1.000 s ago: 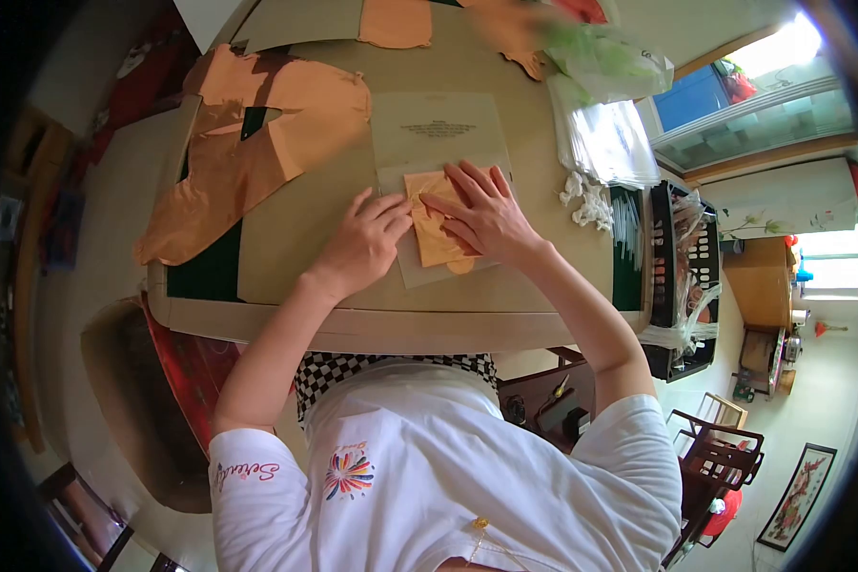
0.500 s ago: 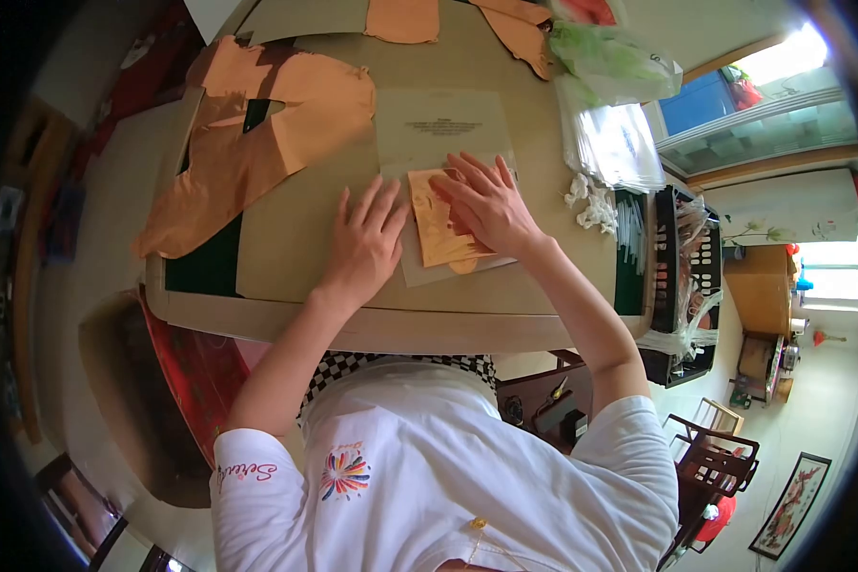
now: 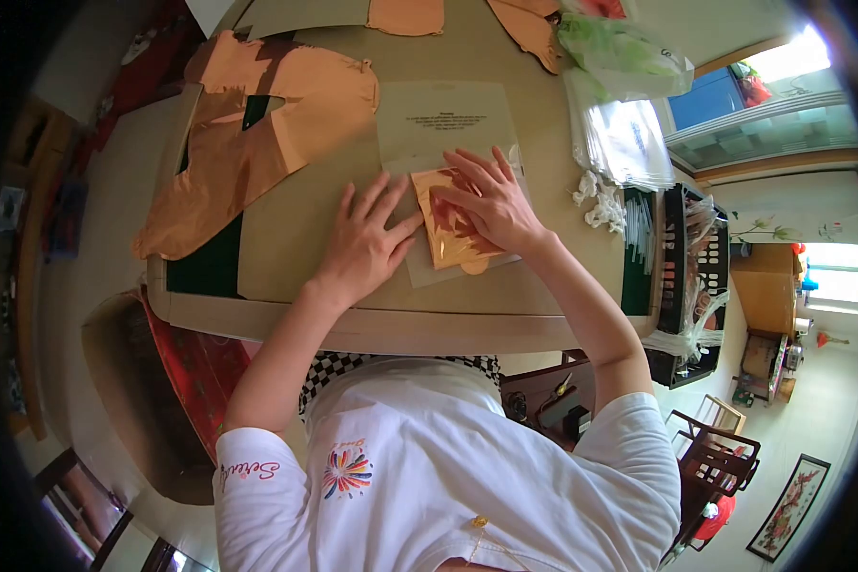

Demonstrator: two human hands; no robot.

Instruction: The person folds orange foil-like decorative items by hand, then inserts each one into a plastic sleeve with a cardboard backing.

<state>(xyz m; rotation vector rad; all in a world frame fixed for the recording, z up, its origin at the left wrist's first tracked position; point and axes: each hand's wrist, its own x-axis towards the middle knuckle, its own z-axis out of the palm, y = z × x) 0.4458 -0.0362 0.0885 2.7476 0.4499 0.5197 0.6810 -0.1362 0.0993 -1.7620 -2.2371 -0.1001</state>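
Observation:
A folded packet of shiny copper foil, apparently a flat foil balloon [image 3: 436, 234], lies on a clear plastic bag [image 3: 419, 100] with printed text. My right hand [image 3: 500, 205] rests on the packet's upper right part, fingers stretched out, and hides some of it. Beside the packet's left edge, my left hand [image 3: 360, 238] lies low over the table with its fingers spread; the tips come close to the foil. A rounded foil tab sticks out at the packet's bottom edge.
A large unfolded copper foil balloon [image 3: 305, 119] covers the table's left side. More foil pieces [image 3: 406, 14] lie at the far edge. To the right are clear plastic bags [image 3: 624, 143], white ribbon [image 3: 601, 205], thin white sticks [image 3: 639, 229] and a black basket [image 3: 675, 253].
My left hand has shifted slightly right, its fingers nearer the packet. My right hand stays on the foil, with small finger movement. The whole view has shifted a little.

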